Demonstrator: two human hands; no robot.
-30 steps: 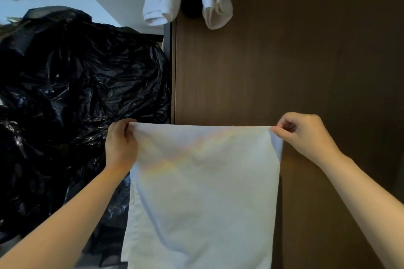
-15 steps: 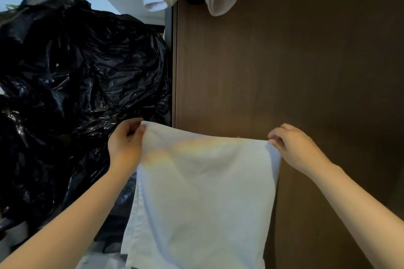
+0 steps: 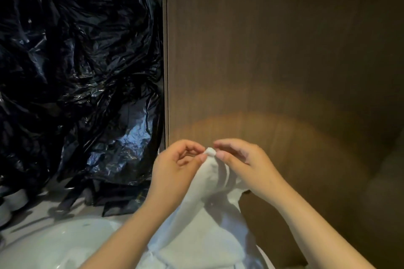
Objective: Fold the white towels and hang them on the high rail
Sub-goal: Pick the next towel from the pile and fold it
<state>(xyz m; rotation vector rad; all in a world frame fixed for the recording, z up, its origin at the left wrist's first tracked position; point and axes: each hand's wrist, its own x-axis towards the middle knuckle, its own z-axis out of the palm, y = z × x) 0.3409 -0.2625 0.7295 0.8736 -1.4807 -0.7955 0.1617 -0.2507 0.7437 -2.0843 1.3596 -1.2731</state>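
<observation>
A white towel hangs folded in half below my two hands, low in the middle of the view. My left hand and my right hand meet at its top, where both pinch the joined corners between thumb and fingertips. The cloth drapes down between my forearms in loose folds. Its lower part runs out of the frame. The high rail and the towels on it are out of view.
A dark brown wooden panel fills the right and centre, right behind my hands. Crumpled black plastic bags are heaped on the left. A white rounded surface lies at the lower left.
My hands have come together from a spread hold, bringing the towel's two top corners together so it hangs doubled. The view has dropped, and the hanging towels at the top have left the frame.
</observation>
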